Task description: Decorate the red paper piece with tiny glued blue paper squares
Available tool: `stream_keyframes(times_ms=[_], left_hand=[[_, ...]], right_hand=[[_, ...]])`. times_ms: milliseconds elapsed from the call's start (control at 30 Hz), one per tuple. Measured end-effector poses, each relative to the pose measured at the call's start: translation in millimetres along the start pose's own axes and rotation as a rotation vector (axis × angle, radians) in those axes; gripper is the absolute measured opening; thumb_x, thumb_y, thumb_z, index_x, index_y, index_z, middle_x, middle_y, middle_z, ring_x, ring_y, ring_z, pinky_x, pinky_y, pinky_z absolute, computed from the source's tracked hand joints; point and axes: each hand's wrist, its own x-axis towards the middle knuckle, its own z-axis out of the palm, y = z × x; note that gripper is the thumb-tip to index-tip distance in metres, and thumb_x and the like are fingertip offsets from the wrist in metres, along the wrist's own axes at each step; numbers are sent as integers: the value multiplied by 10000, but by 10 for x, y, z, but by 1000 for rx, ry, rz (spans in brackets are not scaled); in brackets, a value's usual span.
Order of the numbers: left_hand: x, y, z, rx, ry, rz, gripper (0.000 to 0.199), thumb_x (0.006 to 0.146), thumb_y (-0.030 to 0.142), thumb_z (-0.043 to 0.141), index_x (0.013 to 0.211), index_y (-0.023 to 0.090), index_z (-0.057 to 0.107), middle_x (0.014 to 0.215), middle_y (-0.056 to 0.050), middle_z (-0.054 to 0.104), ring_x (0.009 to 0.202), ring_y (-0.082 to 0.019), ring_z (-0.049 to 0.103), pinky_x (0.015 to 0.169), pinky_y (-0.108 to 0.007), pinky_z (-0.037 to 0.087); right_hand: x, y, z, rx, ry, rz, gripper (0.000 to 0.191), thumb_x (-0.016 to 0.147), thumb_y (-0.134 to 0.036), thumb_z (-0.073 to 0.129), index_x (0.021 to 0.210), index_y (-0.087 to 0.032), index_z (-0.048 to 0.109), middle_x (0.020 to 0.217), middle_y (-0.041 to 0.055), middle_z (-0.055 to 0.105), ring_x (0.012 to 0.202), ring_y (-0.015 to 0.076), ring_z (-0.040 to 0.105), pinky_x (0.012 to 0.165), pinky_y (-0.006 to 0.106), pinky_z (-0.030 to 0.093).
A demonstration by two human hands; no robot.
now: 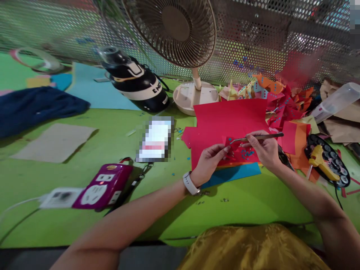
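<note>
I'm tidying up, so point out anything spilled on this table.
Blue bits lie scattered on the green tabletop, left of the red paper; they look stray, since a similar blue cluster sits on that paper.

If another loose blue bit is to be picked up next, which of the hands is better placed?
Probably the right hand: it holds the tweezers, close to the loose blue bits on the red sheet. The left hand seems occupied, pinching a small red piece.

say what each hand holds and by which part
The right hand holds the tweezers around mid-length; the left hand pinches a small red paper piece by its near edge.
</note>
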Motion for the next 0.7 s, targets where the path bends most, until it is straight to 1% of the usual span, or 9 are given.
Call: stream_keyframes(times_ms=[100, 200, 400, 700], left_hand=[[4, -6, -2, -18, 0, -4, 277, 635, 392, 813, 755, 166, 708, 697, 7, 686, 621, -87, 571, 618, -205, 446], [7, -18, -6, -29, 7, -5, 282, 624, 391, 821, 750, 166, 708, 672, 14, 677, 610, -82, 567, 612, -200, 444], [4, -25, -11, -29, 6, -6, 282, 635, 382, 815, 774, 160, 709, 677, 6, 678, 611, -93, 579, 620, -217, 454], [4, -22, -8, -8, -5, -5, 303, 628, 402, 815, 778, 162, 708, 662, 4, 674, 612, -100, 579, 618, -221, 459]], right_hand=[[0, 24, 2, -22, 0, 10, 264, 825, -441, 631, 867, -185, 585, 650, 9, 698, 608, 165, 710, 564, 260, 538], [1, 29, 8, -35, 3, 25, 286, 820, -459, 629, 865, -180, 583, 654, 18, 701, 607, 165, 707, 545, 258, 532], [-1, 11, 14, 6, 3, 23, 286, 812, -448, 641, 862, -173, 584, 651, 20, 699, 595, 155, 701, 539, 247, 532], [6, 20, 20, 10, -6, 24, 292, 803, -460, 647, 854, -179, 584, 703, 24, 700, 574, 144, 692, 544, 251, 547]])
